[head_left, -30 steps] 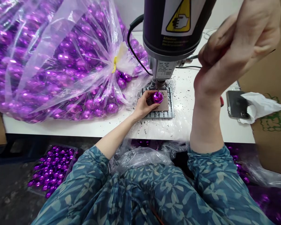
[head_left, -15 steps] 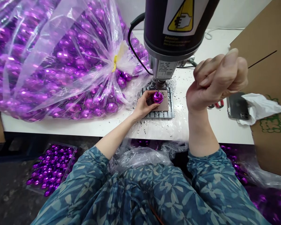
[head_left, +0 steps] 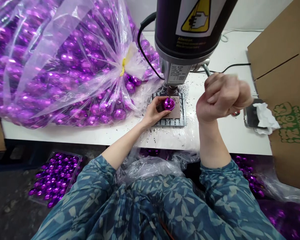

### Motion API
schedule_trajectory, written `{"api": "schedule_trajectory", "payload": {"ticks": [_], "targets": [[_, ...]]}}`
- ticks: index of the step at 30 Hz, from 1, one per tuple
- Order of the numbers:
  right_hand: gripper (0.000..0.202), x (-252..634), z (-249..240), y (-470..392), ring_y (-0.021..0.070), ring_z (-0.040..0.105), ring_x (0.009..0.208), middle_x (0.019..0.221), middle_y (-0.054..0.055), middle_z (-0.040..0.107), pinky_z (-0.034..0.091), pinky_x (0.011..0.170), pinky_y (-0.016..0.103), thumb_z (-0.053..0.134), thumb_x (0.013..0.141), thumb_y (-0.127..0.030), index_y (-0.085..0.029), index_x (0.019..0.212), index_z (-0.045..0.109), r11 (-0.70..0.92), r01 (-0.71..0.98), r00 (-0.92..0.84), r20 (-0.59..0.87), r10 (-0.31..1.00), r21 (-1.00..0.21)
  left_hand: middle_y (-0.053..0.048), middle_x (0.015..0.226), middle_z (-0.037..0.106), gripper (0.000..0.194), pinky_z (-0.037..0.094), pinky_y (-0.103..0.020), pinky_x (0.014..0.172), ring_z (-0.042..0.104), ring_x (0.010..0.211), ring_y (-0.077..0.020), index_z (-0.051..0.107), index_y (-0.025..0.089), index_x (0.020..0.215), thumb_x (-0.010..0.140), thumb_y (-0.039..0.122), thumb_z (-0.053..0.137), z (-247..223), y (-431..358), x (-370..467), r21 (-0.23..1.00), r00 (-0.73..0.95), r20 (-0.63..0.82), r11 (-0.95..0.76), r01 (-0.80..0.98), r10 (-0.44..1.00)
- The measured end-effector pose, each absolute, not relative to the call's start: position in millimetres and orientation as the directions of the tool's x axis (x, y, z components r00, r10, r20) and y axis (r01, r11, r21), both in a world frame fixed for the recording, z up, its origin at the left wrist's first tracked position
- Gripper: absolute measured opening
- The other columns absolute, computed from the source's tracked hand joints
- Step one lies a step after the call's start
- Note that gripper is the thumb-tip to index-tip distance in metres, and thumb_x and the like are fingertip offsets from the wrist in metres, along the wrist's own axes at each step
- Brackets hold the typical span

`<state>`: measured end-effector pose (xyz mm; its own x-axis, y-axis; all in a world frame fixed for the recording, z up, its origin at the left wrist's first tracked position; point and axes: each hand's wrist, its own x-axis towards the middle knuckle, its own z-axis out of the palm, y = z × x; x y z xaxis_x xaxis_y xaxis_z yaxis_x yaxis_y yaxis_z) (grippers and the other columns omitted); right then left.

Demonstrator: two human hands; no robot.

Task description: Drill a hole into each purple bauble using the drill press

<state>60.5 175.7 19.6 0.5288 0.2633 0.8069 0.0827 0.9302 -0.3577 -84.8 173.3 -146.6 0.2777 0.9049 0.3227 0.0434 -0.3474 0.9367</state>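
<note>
My left hand (head_left: 155,110) pinches a shiny purple faceted ball (head_left: 168,104) between thumb and fingers. The ball rests on a brown square board (head_left: 175,113) over the slotted metal base (head_left: 168,122) of a drill press (head_left: 187,46). Directly above the ball is the press's chuck (head_left: 172,89); I cannot tell whether the bit touches the ball. Right of the press, my right hand (head_left: 221,96) is closed in a fist round the end of its metal feed lever (head_left: 206,69). Most of the grip is hidden by the fingers, which are slightly blurred.
A large clear bag (head_left: 65,66) of purple balls, tied with yellow, fills the table's left. Below it stands a clear tub (head_left: 77,163) of purple balls. A phone (head_left: 251,115), a crumpled tissue (head_left: 265,118) and a cardboard box (head_left: 285,90) are at right. Dark shavings litter the white table (head_left: 65,135).
My right hand has come down and slightly left, swinging the lever down with it. My left hand and the ball have stayed in place.
</note>
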Motion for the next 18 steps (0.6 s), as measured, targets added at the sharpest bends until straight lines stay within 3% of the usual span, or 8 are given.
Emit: {"api": "schedule_trajectory", "payload": {"ticks": [4, 7, 10, 12, 14, 16, 18], "targets": [[0.046, 51.8, 67.9, 185.7, -0.0016, 0.026, 0.04, 0.048, -0.006, 0.022, 0.015, 0.047, 0.022, 0.054, 0.097, -0.017, -0.018, 0.059, 0.029, 0.905, 0.048, 0.501, 0.794, 0.344, -0.422, -0.016, 0.143, 0.074, 0.058, 0.06, -0.053, 0.118, 0.074, 0.135, -0.0322, 0.06, 0.024, 0.138, 0.09, 0.038, 0.09, -147.2, 174.2, -82.0, 0.932, 0.254, 0.342, -0.362, 0.035, 0.905], [0.047, 50.4, 101.4, 197.9, -0.0008, 0.027, 0.037, 0.044, -0.008, 0.022, 0.011, 0.044, 0.022, 0.043, 0.101, -0.007, -0.021, 0.057, 0.033, 0.807, -0.081, 0.487, 0.683, 0.545, -0.585, -0.014, 0.137, 0.076, 0.056, 0.062, -0.052, 0.113, 0.076, 0.128, -0.0313, 0.062, 0.025, 0.133, 0.088, 0.037, 0.092, -138.9, 170.8, -81.5, 0.919, 0.208, 0.349, -0.377, 0.111, 0.914], [0.052, 51.7, 115.9, 206.2, 0.0005, 0.024, 0.035, 0.04, -0.009, 0.022, 0.009, 0.041, 0.023, 0.033, 0.103, -0.005, -0.024, 0.054, 0.034, 0.713, -0.173, 0.529, 0.547, 0.649, -0.68, -0.011, 0.131, 0.077, 0.05, 0.064, -0.047, 0.105, 0.076, 0.12, -0.028, 0.065, 0.025, 0.127, 0.088, 0.041, 0.091, -115.3, 153.2, -94.6, 0.894, 0.172, 0.375, -0.404, 0.192, 0.911], [0.048, 52.9, 116.1, 209.0, 0.0, 0.027, 0.037, 0.04, -0.01, 0.029, 0.011, 0.04, 0.021, 0.042, 0.101, -0.003, -0.022, 0.057, 0.041, 0.686, -0.168, 0.512, 0.532, 0.674, -0.708, -0.009, 0.122, 0.079, 0.044, 0.065, -0.043, 0.096, 0.077, 0.109, -0.0249, 0.069, 0.024, 0.121, 0.091, 0.048, 0.088, -94.8, 130.5, -113.1, 0.873, 0.297, 0.36, -0.431, 0.227, 0.885], [0.045, 53.5, 112.5, 212.0, -0.0003, 0.028, 0.038, 0.041, -0.01, 0.031, 0.014, 0.04, 0.02, 0.045, 0.1, -0.002, -0.02, 0.06, 0.05, 0.691, -0.153, 0.49, 0.553, 0.674, -0.706, -0.007, 0.108, 0.082, 0.041, 0.065, -0.038, 0.082, 0.078, 0.093, -0.0223, 0.072, 0.023, 0.115, 0.093, 0.055, 0.085, -77.3, 101.3, -135.1, 0.859, 0.573, 0.22, -0.435, 0.269, 0.79], [0.048, 53.1, 108.7, 216.3, 0.0014, 0.022, 0.036, 0.04, -0.01, 0.023, 0.011, 0.04, 0.024, 0.038, 0.105, -0.006, -0.019, 0.062, 0.055, 0.729, -0.135, 0.526, 0.575, 0.626, -0.671, -0.006, 0.092, 0.082, 0.044, 0.062, -0.035, 0.07, 0.076, 0.078, -0.0219, 0.075, 0.021, 0.109, 0.094, 0.062, 0.083, -67.3, 72.9, -154.9, 0.822, 0.777, 0.0, -0.443, 0.359, 0.63], [0.049, 52.4, 106.8, 220.4, 0.004, 0.017, 0.034, 0.042, -0.009, 0.014, 0.006, 0.04, 0.029, 0.035, 0.107, -0.01, -0.018, 0.064, 0.058, 0.745, -0.103, 0.567, 0.576, 0.588, -0.659, -0.007, 0.085, 0.081, 0.046, 0.061, -0.037, 0.068, 0.076, 0.073, -0.0236, 0.077, 0.02, 0.105, 0.097, 0.066, 0.078, -64.7, 55.6, -168.6, 0.764, 0.817, -0.13, -0.468, 0.444, 0.562]]}}
